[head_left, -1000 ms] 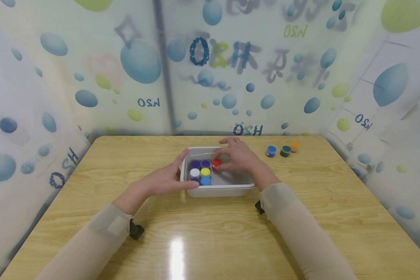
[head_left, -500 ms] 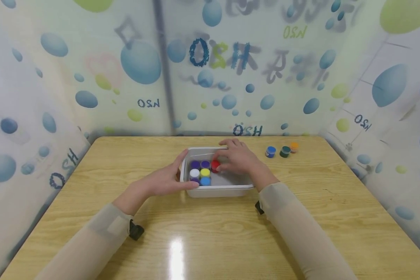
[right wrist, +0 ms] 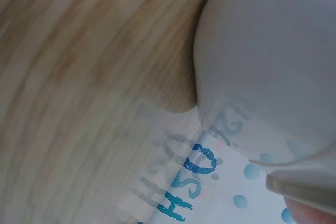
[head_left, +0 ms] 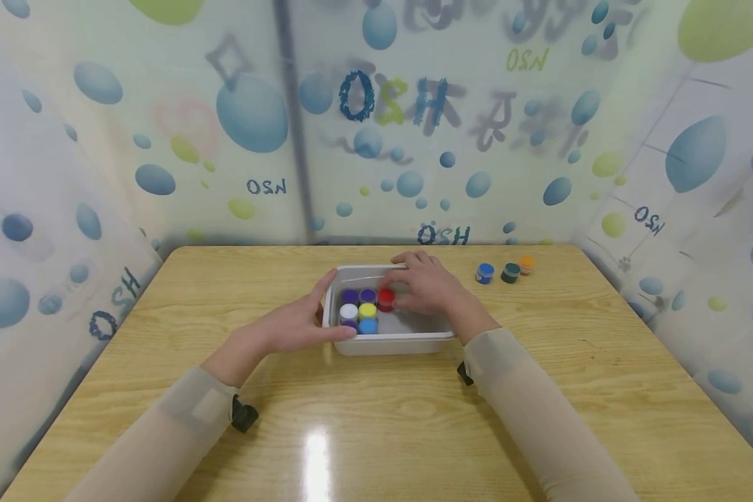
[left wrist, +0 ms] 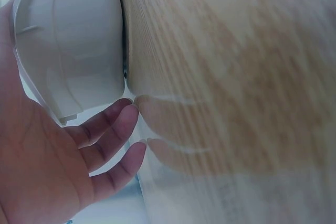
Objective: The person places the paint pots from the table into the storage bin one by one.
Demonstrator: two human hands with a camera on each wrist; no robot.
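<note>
A white plastic tub (head_left: 397, 344) stands on the wooden table, with several small paint jars inside at its left. My left hand (head_left: 295, 322) holds the tub's left end, its thumb along the front rim and its forefinger toward the back corner. In the left wrist view, the other fingers (left wrist: 118, 129) are loosely bent beside the tub. My right hand (head_left: 428, 284) reaches into the tub, fingers beside a red-lidded paint jar (head_left: 385, 300). Next to that jar are a yellow-lidded jar (head_left: 367, 311), a white-lidded jar (head_left: 348, 312) and a blue-lidded jar (head_left: 367, 325). The right fingertips are partly hidden.
Beyond the tub, at the back right of the table (head_left: 414, 418), stand a blue jar (head_left: 485, 272), a dark green jar (head_left: 511, 272) and an orange jar (head_left: 526, 265). Patterned curtain walls (head_left: 376, 174) close off the back and sides.
The red-lidded jar has shifted slightly left and down into the tub. My right thumb has drawn away from it, leaving more of the jar visible. The left hand stays in place.
</note>
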